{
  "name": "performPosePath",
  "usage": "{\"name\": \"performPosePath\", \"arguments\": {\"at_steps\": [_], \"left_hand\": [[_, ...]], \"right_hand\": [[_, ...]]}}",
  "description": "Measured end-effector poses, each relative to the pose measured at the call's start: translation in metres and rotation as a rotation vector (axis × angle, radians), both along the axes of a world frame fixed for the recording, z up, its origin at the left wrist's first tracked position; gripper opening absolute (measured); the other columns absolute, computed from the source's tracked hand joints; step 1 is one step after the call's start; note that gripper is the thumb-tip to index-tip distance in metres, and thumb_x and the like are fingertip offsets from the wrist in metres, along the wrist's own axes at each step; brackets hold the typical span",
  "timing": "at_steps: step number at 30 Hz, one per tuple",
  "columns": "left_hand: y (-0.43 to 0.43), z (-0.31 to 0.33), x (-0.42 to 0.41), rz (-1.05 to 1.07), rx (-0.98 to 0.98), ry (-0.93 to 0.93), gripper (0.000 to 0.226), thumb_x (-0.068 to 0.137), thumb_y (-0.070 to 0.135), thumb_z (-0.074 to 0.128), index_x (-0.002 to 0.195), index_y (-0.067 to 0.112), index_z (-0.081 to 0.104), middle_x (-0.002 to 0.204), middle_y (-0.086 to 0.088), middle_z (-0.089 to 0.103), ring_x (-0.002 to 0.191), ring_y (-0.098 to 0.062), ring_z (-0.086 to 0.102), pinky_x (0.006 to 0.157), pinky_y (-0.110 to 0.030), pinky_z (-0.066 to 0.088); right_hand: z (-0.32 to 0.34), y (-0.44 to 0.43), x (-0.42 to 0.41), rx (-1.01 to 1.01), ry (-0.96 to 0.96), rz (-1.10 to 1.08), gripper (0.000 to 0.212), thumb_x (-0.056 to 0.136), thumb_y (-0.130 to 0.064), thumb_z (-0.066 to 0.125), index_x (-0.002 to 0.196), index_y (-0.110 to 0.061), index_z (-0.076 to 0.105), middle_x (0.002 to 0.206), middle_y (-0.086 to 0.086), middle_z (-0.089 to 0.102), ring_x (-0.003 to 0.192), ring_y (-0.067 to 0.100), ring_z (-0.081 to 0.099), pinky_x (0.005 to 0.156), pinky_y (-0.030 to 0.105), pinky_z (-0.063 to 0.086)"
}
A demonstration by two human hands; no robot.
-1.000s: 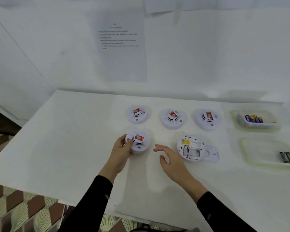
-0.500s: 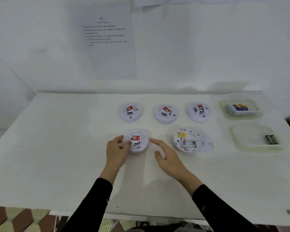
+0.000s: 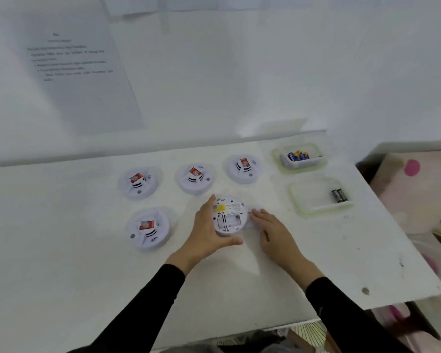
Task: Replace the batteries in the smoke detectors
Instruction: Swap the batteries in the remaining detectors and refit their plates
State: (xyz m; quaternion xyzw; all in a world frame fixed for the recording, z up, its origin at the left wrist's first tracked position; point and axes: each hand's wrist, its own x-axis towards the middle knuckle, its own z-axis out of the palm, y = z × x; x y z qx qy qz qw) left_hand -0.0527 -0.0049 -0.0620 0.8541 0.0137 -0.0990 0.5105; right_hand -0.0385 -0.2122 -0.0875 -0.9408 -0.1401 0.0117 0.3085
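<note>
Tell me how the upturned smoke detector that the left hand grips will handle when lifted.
The upturned smoke detector looks like a plastic shell with an empty-looking battery bay, so probably light and stiff. Its smooth round rim might slip, though the left hand wraps around it. Lying flat, it seems unlikely to roll.

Beyond the grip, a white wall [image 3: 239,72] carries a printed sheet [image 3: 79,72]. Right of it, past the table [image 3: 61,250], lies pink-spotted fabric [image 3: 413,179].
</note>
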Motion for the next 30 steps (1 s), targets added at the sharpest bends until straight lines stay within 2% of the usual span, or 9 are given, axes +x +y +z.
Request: {"name": "performPosePath", "arguments": {"at_steps": [4,8,11,15,18,20,22,27,30], "left_hand": [[-0.022,-0.007,0.007,0.081,-0.022,-0.071,0.111,0.063,0.03,0.094,0.151,0.021,0.026,0.142,0.01,0.034,0.137,-0.01,0.03,0.113,-0.025,0.03],[-0.052,-0.009,0.014,0.074,-0.041,-0.108,0.109,0.062,0.032,0.094,0.149,0.022,0.029,0.138,0.011,0.036,0.136,-0.013,0.032,0.113,-0.027,0.031],[-0.073,-0.009,0.02,0.125,-0.081,-0.143,0.111,0.056,0.043,0.092,0.146,0.025,0.031,0.138,0.008,0.038,0.134,-0.013,0.037,0.114,-0.036,0.037],[-0.096,0.0,0.03,0.189,-0.192,-0.214,0.103,0.062,0.021,0.094,0.143,0.034,0.031,0.14,0.009,0.037,0.129,0.0,0.044,0.102,-0.017,0.044],[-0.111,0.009,0.04,0.222,-0.235,-0.264,0.105,0.063,0.016,0.093,0.146,0.031,0.031,0.139,0.013,0.038,0.126,0.01,0.042,0.093,-0.004,0.041],[-0.122,0.014,0.045,0.221,-0.254,-0.287,0.109,0.062,0.017,0.093,0.148,0.031,0.029,0.144,0.013,0.037,0.129,0.006,0.042,0.097,-0.007,0.042],[-0.131,0.017,0.048,0.203,-0.274,-0.303,0.112,0.062,0.015,0.094,0.148,0.035,0.025,0.145,0.016,0.037,0.129,0.006,0.043,0.101,-0.012,0.043],[-0.148,0.019,0.055,0.206,-0.271,-0.357,0.107,0.061,0.014,0.094,0.142,0.039,0.03,0.149,0.01,0.036,0.132,0.001,0.044,0.104,-0.02,0.045],[-0.152,0.02,0.057,0.22,-0.267,-0.365,0.105,0.062,0.018,0.095,0.142,0.04,0.031,0.151,0.009,0.034,0.133,0.0,0.043,0.106,-0.024,0.046]], "right_hand": [[-0.006,-0.025,-0.003,-0.162,-0.07,0.117,0.059,0.082,-0.016,0.028,0.134,-0.005,0.053,0.142,0.006,0.051,0.133,0.029,0.046,0.112,0.042,0.028],[-0.004,-0.051,0.002,-0.189,-0.104,0.156,0.057,0.081,-0.015,0.032,0.133,-0.006,0.055,0.139,0.006,0.054,0.129,0.028,0.051,0.105,0.048,0.041],[0.011,-0.066,0.005,-0.019,-0.18,0.113,0.051,0.08,-0.004,0.042,0.127,-0.008,0.061,0.134,0.003,0.059,0.126,0.017,0.05,0.104,0.03,0.044],[0.055,-0.106,0.039,0.16,-0.335,-0.14,0.031,0.075,0.006,0.046,0.091,-0.007,0.069,0.093,0.006,0.066,0.091,0.023,0.057,0.081,0.024,0.042],[0.074,-0.147,0.082,-0.112,-0.153,-0.346,0.03,0.084,0.004,0.048,0.105,-0.006,0.068,0.107,0.011,0.064,0.102,0.028,0.058,0.084,0.032,0.044],[0.075,-0.161,0.099,-0.474,0.059,-0.326,0.028,0.09,-0.002,0.047,0.111,-0.007,0.064,0.114,0.011,0.061,0.109,0.029,0.057,0.085,0.03,0.045],[0.078,-0.162,0.106,-0.692,0.181,-0.241,0.025,0.092,-0.004,0.045,0.11,-0.008,0.063,0.115,0.009,0.061,0.109,0.028,0.059,0.081,0.028,0.044],[0.08,-0.159,0.12,-0.792,0.19,-0.136,0.025,0.091,-0.007,0.051,0.115,-0.009,0.059,0.119,0.007,0.057,0.111,0.026,0.059,0.076,0.028,0.042],[0.077,-0.163,0.124,-0.708,0.175,-0.101,0.022,0.093,-0.01,0.052,0.114,-0.011,0.059,0.119,0.007,0.058,0.11,0.024,0.058,0.078,0.027,0.043]]}}
